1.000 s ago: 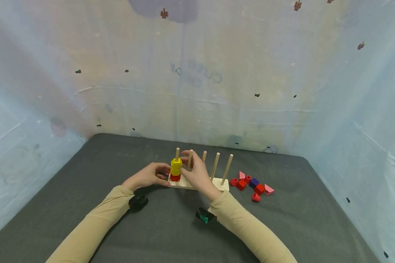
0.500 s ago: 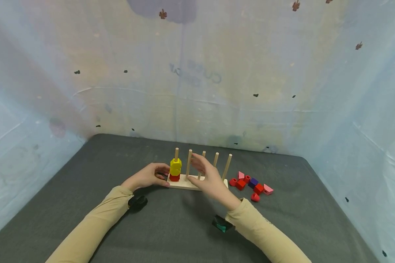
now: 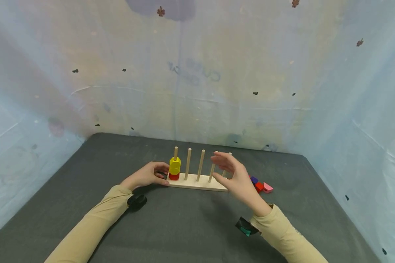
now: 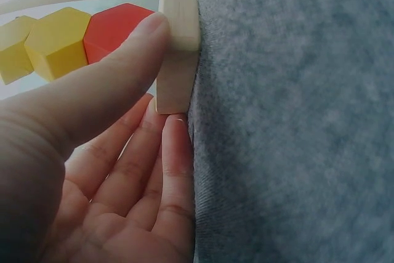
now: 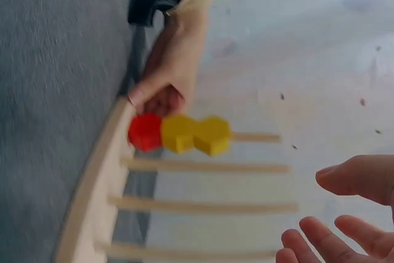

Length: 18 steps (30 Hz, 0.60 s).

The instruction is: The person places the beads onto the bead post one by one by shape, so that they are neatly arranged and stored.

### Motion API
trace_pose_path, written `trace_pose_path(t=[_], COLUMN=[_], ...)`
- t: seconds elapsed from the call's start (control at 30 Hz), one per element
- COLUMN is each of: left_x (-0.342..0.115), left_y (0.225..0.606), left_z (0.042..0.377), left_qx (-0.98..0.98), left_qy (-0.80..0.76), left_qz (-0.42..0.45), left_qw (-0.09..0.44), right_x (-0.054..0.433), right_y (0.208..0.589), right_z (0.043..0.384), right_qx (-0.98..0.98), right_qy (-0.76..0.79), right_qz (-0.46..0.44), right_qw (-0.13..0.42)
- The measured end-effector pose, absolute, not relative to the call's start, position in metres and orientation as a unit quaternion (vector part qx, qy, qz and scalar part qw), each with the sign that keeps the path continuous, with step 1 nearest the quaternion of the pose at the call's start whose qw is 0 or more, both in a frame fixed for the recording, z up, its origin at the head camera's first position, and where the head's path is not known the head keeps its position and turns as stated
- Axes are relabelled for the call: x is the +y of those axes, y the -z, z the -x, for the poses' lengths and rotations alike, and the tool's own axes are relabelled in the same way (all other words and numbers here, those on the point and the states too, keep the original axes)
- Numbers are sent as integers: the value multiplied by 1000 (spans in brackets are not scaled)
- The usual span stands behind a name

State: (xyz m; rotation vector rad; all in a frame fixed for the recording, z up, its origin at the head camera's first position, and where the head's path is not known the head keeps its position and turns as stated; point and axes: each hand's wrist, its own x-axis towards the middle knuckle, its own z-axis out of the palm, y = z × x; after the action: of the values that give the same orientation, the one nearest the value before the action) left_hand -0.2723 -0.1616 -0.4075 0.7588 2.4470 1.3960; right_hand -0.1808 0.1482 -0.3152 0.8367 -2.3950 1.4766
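Observation:
A pale wooden peg board (image 3: 192, 182) with a row of upright pegs stands on the dark table. Its leftmost peg carries a red block (image 3: 174, 177) at the bottom and two yellow blocks (image 3: 175, 166) above, with the bare peg tip showing on top. My left hand (image 3: 147, 175) holds the board's left end, thumb against the base and fingertips at its end face in the left wrist view. Nothing is in my right hand (image 3: 237, 179), which hovers before the rightmost pegs with fingers and thumb spread apart, partly hiding them.
Right of the board lies a group of loose blocks, including a red block (image 3: 259, 187), a pink block (image 3: 267, 187) and a dark blue block (image 3: 254, 180). My right hand and wrist cover part of the group. A pale sheet (image 3: 197, 109) hangs behind the table.
My right hand has left the yellow blocks on the left peg and moved right along the pegs, near the loose blocks. The left hand keeps its place at the board's end.

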Motion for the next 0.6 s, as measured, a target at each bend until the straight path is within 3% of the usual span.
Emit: trace_pose_path(t=[0.3,0.6], left_x=[-167,-167], left_y=[435,437], left_z=[293,294], left_qx=[839,840], left_qy=[-471,-472], left_qz=[-252,-244], left_qw=[106,110], right_x=[199,247], right_y=[318,374], right_z=[195,232], right_qx=[-835,-874], right_qy=[-479,-439], right_qz=[-229,-186], right_qw=[142,95])
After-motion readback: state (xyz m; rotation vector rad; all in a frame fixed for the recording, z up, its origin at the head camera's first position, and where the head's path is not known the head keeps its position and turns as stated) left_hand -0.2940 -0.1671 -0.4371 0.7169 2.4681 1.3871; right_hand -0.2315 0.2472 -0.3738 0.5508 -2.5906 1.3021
